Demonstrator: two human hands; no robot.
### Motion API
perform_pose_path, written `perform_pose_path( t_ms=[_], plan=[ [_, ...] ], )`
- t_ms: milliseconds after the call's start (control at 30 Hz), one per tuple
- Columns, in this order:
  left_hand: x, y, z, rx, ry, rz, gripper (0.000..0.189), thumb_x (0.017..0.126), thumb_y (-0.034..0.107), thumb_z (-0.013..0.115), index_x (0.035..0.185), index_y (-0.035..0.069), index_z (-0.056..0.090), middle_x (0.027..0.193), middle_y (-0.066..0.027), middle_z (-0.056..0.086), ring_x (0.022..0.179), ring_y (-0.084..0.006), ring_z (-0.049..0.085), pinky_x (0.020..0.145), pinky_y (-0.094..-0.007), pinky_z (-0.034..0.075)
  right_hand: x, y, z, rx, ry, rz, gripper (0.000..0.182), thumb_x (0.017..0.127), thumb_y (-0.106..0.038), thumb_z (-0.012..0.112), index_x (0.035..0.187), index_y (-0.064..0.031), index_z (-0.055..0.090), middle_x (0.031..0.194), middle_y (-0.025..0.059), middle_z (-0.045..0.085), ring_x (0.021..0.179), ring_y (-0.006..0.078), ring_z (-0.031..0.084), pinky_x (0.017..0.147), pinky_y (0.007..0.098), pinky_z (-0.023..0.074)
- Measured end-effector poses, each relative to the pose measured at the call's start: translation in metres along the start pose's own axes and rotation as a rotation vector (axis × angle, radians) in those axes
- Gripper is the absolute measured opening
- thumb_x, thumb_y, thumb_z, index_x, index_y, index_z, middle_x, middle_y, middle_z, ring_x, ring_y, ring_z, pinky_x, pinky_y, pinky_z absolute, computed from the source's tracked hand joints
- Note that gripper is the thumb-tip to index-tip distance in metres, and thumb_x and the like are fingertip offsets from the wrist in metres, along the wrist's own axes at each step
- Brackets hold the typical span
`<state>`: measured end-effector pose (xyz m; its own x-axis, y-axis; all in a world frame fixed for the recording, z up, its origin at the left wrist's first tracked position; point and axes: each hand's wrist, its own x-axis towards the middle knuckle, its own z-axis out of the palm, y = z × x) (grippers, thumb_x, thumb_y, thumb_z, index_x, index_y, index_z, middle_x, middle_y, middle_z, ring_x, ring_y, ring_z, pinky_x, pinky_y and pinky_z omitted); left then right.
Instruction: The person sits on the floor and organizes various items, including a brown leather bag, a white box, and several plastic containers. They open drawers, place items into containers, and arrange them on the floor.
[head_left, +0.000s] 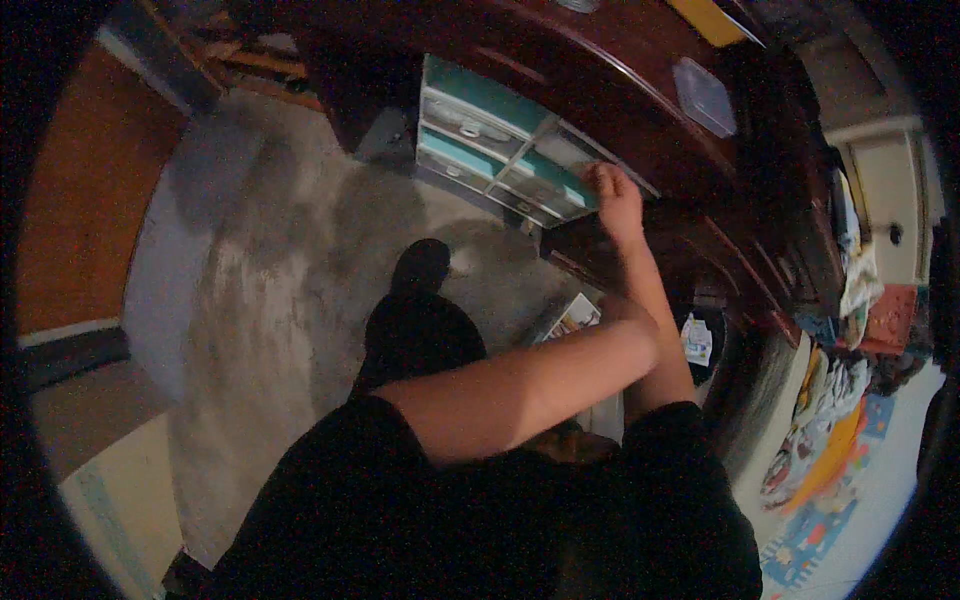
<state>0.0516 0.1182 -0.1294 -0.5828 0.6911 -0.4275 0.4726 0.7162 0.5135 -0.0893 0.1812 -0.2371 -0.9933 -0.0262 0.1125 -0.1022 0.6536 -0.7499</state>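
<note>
My right hand (619, 196) is at the near right corner of a small plastic drawer unit (487, 109) with teal and clear fronts. Its fingers are bent, and whether they grip the edge is unclear. My left arm crosses in front of my body. The left hand (631, 319) is blurred and partly hidden beside the right forearm, so its fingers cannot be made out. Round pulls (470, 130) show on the left drawers. The unit stands against a dark reddish wooden desk (570, 45).
A clear plastic container (705, 96) rests on the desktop. Below my arms, a box or book with a printed face (574, 315) is partly hidden. A black object bearing a paper label (696, 341) is to the right. Heaped cloths (825, 435) lie beyond. My dark-clad foot (421, 262) is on bare floor (262, 300).
</note>
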Motion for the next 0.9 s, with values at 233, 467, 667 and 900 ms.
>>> perform_pose_path(
  t_ms=[233,467,667,900],
  plan=[
    [0.007,-0.013,-0.014,-0.057,0.101,-0.086,0.031,0.082,0.027,0.064,0.103,0.006,0.072,0.105,-0.0163,0.069,0.096,-0.0333,0.066,0.083,-0.0481,0.051,0.049,0.018,-0.006,-0.783,-0.173,0.076,0.032,0.095,-0.029,0.054,0.101,-0.0016,0.069,0.089,0.0181,0.069,0.082,0.0325,0.065,0.077,0.0389,0.0504],
    [-0.008,-0.021,-0.013,-0.086,0.089,-0.048,0.028,0.082,0.023,0.064,0.103,0.007,0.072,0.106,-0.0149,0.069,0.097,-0.0321,0.065,0.084,-0.0480,0.050,0.026,-0.001,0.007,-0.170,0.136,0.132,0.032,0.096,-0.028,0.054,0.099,0.0014,0.067,0.088,0.0137,0.068,0.086,0.0197,0.064,0.080,0.0337,0.0474],
    [-0.028,-0.019,-0.010,-0.088,0.067,0.022,0.027,0.081,0.020,0.063,0.103,0.008,0.072,0.107,-0.0137,0.069,0.098,-0.0311,0.065,0.085,-0.0479,0.049,-0.025,0.067,0.036,0.000,-0.071,0.276,0.032,0.097,-0.028,0.055,0.102,0.0021,0.065,0.092,0.0070,0.067,0.092,0.0160,0.063,0.081,0.0278,0.0476],
    [-0.030,-0.012,-0.005,-0.057,0.042,0.048,0.025,0.081,0.017,0.063,0.103,0.009,0.072,0.108,-0.0122,0.069,0.100,-0.0299,0.064,0.086,-0.0479,0.048,-0.046,0.103,0.086,0.240,-0.314,0.436,0.027,0.095,-0.023,0.060,0.107,0.0001,0.062,0.099,0.0056,0.066,0.090,0.0160,0.062,0.080,0.0291,0.0486]
  ],
)
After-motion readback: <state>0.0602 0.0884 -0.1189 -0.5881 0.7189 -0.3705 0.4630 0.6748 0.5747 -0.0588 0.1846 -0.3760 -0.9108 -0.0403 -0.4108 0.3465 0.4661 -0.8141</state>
